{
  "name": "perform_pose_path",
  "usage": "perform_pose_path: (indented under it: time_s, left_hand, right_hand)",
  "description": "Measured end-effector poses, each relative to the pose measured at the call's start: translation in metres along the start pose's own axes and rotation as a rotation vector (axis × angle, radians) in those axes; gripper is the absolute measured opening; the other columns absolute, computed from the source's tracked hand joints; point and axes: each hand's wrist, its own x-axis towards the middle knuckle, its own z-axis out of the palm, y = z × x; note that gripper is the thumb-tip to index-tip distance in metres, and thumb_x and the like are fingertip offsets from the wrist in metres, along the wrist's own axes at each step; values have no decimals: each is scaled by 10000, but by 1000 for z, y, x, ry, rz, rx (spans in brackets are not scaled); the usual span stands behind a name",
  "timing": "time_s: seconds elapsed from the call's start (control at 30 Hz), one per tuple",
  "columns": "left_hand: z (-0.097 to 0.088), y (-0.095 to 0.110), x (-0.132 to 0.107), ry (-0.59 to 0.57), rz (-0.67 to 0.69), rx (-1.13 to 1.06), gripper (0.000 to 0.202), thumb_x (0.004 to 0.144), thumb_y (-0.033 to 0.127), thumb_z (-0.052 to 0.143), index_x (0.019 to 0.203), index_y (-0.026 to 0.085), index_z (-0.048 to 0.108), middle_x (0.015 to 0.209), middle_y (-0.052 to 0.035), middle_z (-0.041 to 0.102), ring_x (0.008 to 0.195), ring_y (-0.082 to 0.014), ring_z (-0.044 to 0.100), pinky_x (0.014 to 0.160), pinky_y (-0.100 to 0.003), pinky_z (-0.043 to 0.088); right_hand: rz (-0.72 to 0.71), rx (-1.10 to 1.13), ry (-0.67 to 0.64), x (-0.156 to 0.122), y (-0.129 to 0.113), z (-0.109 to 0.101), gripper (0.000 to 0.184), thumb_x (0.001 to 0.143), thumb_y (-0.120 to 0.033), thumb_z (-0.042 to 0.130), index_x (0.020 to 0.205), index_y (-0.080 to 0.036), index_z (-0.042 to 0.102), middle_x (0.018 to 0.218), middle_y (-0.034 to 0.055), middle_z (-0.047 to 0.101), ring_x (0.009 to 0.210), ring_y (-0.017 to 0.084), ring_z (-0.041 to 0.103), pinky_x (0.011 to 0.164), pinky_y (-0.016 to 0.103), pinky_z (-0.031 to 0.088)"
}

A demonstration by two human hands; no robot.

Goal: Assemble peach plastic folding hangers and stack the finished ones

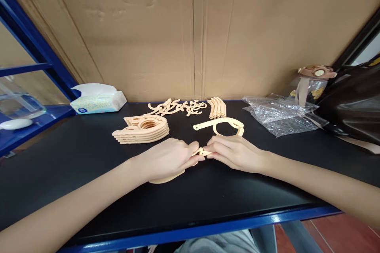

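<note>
Over the middle of the black table, my left hand (169, 158) and my right hand (237, 152) meet fingertip to fingertip. The left fingers pinch a cream plastic hanger piece (166, 178), whose curved edge shows below the palm. Between the right fingers is the end of another cream hanger part (205, 153), touching or nearly touching the left one; the fingers hide most of the joint. Just beyond my right hand shows a cream curved hanger arm (218, 121) with a ring-like loop. Whether it connects to the held part I cannot tell.
Behind my left hand lies a stack of folded cream hangers (142, 129). Farther back are a pile of small hooks (178, 106) and several curved arms (217, 107). A tissue pack (96, 101) stands left; crumpled clear plastic (279, 114) and a bottle (314, 81) are right.
</note>
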Motion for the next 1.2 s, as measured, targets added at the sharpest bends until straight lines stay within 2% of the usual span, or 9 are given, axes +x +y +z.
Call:
perform_pose_path:
  time_s: [0.13,0.47,0.8,1.2]
  left_hand:
    - [0,0,0,-23,4,-41,305,984,358,304,766,183,425,618,-9,612,517,-157,591,449,-228,299]
    - [3,-1,0,0,49,76,261,982,320,315,779,191,415,576,12,576,452,-151,533,436,-253,230]
    - [11,-3,0,57,82,240,245,978,332,313,810,189,420,591,15,588,444,-170,547,419,-281,186]
    - [10,0,-1,127,137,363,253,983,306,283,805,180,409,602,20,559,441,-165,545,420,-286,260]
  right_hand:
    - [10,1,-4,0,1,0,271,982,-273,330,918,-131,552,854,66,610,726,127,584,610,237,491]
    - [23,34,-9,-1,1,-1,252,973,-267,369,938,-118,569,870,72,625,735,132,593,624,245,507]
    - [117,291,-18,-2,2,1,227,965,-273,391,992,-137,570,899,61,615,810,138,590,692,255,505]
    - [208,430,-49,0,1,-1,190,948,-286,436,991,-166,578,896,47,622,814,143,594,716,262,490]
